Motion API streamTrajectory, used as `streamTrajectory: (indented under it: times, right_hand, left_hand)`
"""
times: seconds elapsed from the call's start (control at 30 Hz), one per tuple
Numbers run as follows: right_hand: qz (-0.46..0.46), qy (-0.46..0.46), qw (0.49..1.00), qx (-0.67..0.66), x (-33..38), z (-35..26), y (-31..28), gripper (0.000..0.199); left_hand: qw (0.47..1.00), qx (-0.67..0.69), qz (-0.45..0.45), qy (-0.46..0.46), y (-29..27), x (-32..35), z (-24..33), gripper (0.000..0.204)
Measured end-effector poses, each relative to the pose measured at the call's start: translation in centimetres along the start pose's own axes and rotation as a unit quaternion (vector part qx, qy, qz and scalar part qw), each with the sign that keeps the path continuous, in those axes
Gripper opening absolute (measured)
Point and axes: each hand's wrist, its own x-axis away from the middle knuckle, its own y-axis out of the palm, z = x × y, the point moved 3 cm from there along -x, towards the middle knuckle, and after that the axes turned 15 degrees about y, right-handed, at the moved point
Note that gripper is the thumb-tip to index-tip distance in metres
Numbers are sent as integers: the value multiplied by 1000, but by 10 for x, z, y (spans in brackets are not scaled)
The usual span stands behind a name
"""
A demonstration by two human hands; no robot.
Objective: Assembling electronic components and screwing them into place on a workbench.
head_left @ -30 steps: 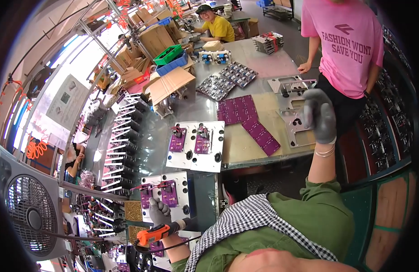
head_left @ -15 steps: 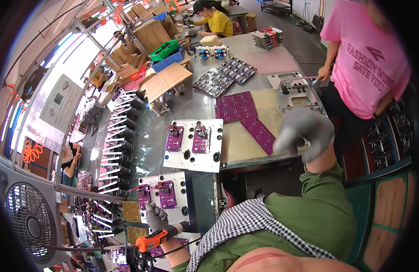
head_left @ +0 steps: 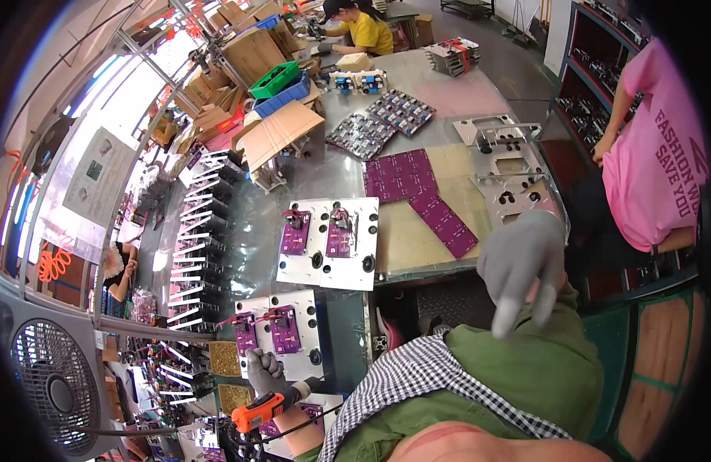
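Note:
My left hand (head_left: 265,373), in a grey glove, is closed at the lower edge of a white metal plate (head_left: 305,353) that bears two purple circuit boards (head_left: 285,329). Whatever its fingers hold, if anything, is hidden. An orange electric screwdriver (head_left: 257,413) crosses over my left wrist, outside the curled fingers. My right hand (head_left: 523,262), also gloved in grey, hangs in the air right of the table edge, its fingers stretched downward and apart with nothing visible in them. Two more white plates (head_left: 348,271) with purple boards lie farther up the table.
Bare purple panels (head_left: 402,175) lie mid-table beside populated circuit panels (head_left: 362,137). Metal brackets (head_left: 509,192) sit at the right edge. A row of black parts with white strips (head_left: 198,266) lines the left. A pink-shirted person (head_left: 652,154) stands at right; a fan (head_left: 59,385) is at lower left.
My right hand has drawn back from the table edge toward my body, its fingers now pointing down. The person in pink has moved right, away from the brackets. My left hand stays put.

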Motion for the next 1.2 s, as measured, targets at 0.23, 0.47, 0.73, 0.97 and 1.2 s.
streamTrajectory:
  times: [0.23,0.47,0.73,0.97,1.2]
  right_hand:
    - [183,158,946,-217,4,48,22,36]
    - [195,169,932,-256,-4,72,33,32]
    - [136,166,928,-305,-40,93,35,35]
    - [100,198,925,-307,-67,108,38,37]
    - [106,234,928,-269,-83,104,28,37]
  left_hand:
    - [999,-24,43,9,1,5,4,33]
    - [997,-25,70,11,1,13,9,32]
    - [998,17,62,3,-6,18,0,31]
    - [996,-7,92,-8,-14,26,-2,35]
    - [990,-9,140,-15,-26,31,4,33]
